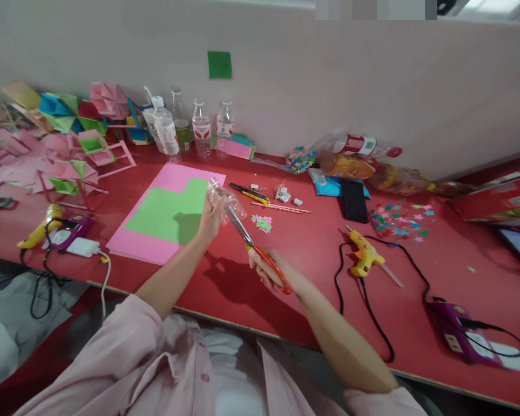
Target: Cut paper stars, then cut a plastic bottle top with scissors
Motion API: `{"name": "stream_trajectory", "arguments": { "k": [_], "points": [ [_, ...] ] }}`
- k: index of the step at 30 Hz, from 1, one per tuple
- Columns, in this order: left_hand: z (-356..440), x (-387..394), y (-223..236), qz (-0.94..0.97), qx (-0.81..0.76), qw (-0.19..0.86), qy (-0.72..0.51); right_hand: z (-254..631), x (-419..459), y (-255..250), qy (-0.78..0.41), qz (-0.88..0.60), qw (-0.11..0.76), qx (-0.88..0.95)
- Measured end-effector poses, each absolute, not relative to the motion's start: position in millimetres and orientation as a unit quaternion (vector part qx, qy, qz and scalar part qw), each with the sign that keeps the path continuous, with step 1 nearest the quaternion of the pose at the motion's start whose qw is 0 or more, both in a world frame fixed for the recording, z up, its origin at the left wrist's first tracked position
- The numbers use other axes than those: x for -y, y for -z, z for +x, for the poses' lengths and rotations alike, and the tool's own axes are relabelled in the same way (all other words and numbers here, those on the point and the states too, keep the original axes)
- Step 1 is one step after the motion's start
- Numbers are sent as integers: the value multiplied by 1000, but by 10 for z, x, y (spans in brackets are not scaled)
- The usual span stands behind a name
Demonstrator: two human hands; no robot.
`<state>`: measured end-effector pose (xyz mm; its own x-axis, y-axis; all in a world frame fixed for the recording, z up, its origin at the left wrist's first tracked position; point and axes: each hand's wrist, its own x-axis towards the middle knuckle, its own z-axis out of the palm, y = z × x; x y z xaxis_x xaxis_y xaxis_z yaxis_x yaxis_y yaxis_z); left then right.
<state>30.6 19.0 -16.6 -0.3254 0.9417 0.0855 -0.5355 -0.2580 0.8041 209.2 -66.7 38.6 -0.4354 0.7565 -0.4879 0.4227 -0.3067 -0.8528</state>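
My left hand [213, 212] grips a piece of clear plastic [234, 209], apparently part of a bottle, above the edge of the paper sheets. In my right hand [266, 268] is a pair of scissors with red handles [279, 278]. Their metal blades [239, 225] look closed or nearly so and point at the plastic, touching or overlapping it. Just right of the plastic, a small pile of pink and green paper stars [262, 222] lies on the red table [312, 277]. A green sheet [164, 214] rests on a larger pink sheet [145, 252] to the left.
Behind my hands lie a yellow utility knife [251, 193] and a striped straw [281, 207]. Plastic bottles [201, 128] stand along the wall. Yellow glue guns [366, 251] with black cables lie on both sides. A phone [354, 201] and scattered coloured stars [401, 221] are at right.
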Motion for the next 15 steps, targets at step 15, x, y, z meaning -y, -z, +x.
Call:
{"name": "stream_trajectory", "arguments": {
  "k": [15],
  "points": [
    [223, -126, 442, 274, -425, 540, -673, 2101, 688, 32, -629, -496, 118, 587]
  ]
}}
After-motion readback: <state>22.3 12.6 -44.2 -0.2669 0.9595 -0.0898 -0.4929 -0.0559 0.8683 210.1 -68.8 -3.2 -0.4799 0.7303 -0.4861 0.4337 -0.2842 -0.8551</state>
